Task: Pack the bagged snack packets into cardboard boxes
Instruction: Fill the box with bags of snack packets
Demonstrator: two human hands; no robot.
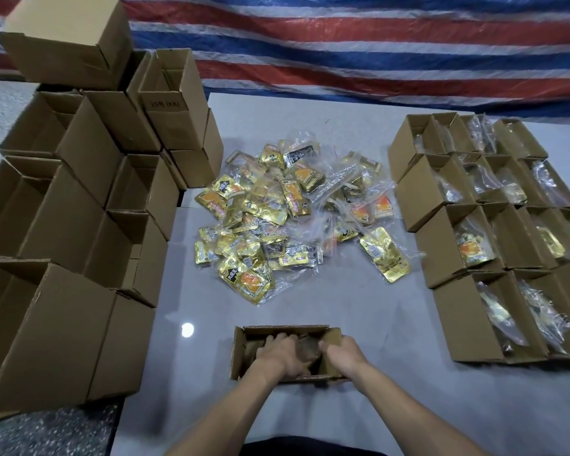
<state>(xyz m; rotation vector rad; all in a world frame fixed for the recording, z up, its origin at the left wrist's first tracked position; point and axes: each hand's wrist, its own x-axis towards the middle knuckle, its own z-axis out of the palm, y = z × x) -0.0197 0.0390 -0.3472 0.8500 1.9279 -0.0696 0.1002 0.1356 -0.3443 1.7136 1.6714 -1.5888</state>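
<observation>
A small open cardboard box (241,353) lies on the grey table right in front of me. Both hands reach down into it. My left hand (282,355) and my right hand (341,352) press on a clear bag of snack packets (306,350) inside the box; the bag is mostly hidden by my fingers. A loose pile of bagged gold and orange snack packets (287,212) spreads over the middle of the table beyond the box.
Empty open cardboard boxes (63,291) are stacked along the left side, several high. Rows of open boxes holding bagged packets (494,245) stand on the right. A red, white and blue striped tarp (343,37) hangs behind the table.
</observation>
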